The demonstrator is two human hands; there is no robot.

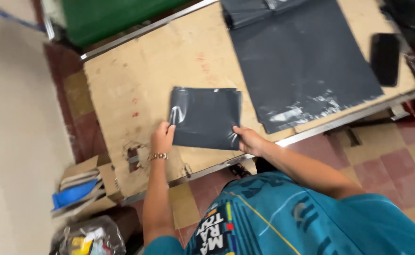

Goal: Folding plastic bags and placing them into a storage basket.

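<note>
Hands grip a folded black plastic bag [206, 118] on the worn tabletop [136, 80]: left hand [162, 137] pinches its near left corner, right hand [248, 140] its near right corner. Larger black sheet [301, 61] lies just beside.

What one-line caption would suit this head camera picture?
Both hands, left and right, grip a folded black plastic bag on a worn cardboard-topped table.

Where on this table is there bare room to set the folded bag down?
Bare board lies left of the folded bag, running up to the table's far-left edge, and between the bag and the big black sheet. The right side is crowded: the sheet, a phone, more bags. Both hands, left and right, hold the bag's near corners.
</note>
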